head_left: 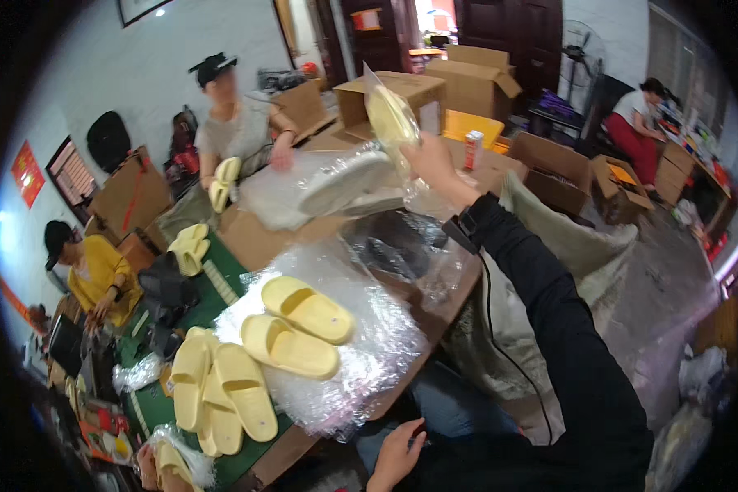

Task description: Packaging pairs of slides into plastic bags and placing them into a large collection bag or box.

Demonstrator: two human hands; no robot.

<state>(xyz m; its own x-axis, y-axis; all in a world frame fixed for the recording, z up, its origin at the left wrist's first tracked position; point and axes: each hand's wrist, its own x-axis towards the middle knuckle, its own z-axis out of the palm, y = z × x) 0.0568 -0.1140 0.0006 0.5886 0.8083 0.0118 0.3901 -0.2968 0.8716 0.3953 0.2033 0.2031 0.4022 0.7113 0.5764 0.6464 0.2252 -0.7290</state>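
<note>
My right hand (430,166), at the end of a black sleeve, is stretched over the far part of the table. It grips a clear plastic bag with pale yellow slippers (392,117) inside, held up and tilted. My left hand (396,456) is low by my lap, its fingers curled; a small dark thing shows at the fingertips, too small to name. Between my hands and the green table part, two loose yellow slippers (307,307) lie on a stack of clear plastic bags (361,328). More yellow slippers (221,389) are heaped to their left.
Across the table a person (234,123) in a cap holds yellow slippers (224,184). Bagged white slippers (344,184) lie near them. Another person in yellow (102,275) sits left. Cardboard boxes (389,94) stand behind; a large pale sack (541,221) is at right, with a cable hanging before it.
</note>
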